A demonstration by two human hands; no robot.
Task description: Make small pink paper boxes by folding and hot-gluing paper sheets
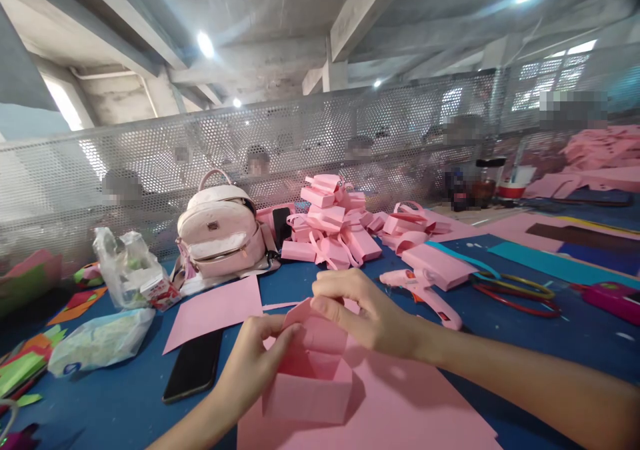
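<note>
An open pink paper box [310, 397] stands in front of me on large pink sheets [415, 403]. My left hand [260, 350] is closed, pinching the left part of the box's raised back flap between thumb and fingers. The top of that same flap is in the grip of my right hand [355, 310], its fingers curled and thumb pressed on the paper. A pink glue gun [423, 293] lies on its side beyond my right wrist. Left of the box are a black phone [193, 367] and a flat pink sheet [217, 310].
Behind my hands rises a heap of finished-looking pink boxes [333, 223]. A cream backpack [220, 230] and plastic bags [103, 340] stand to the left. Coloured hoops [520, 290] and a magenta tool [613, 300] lie right. A perforated metal screen [280, 130] bounds the table; people sit beyond.
</note>
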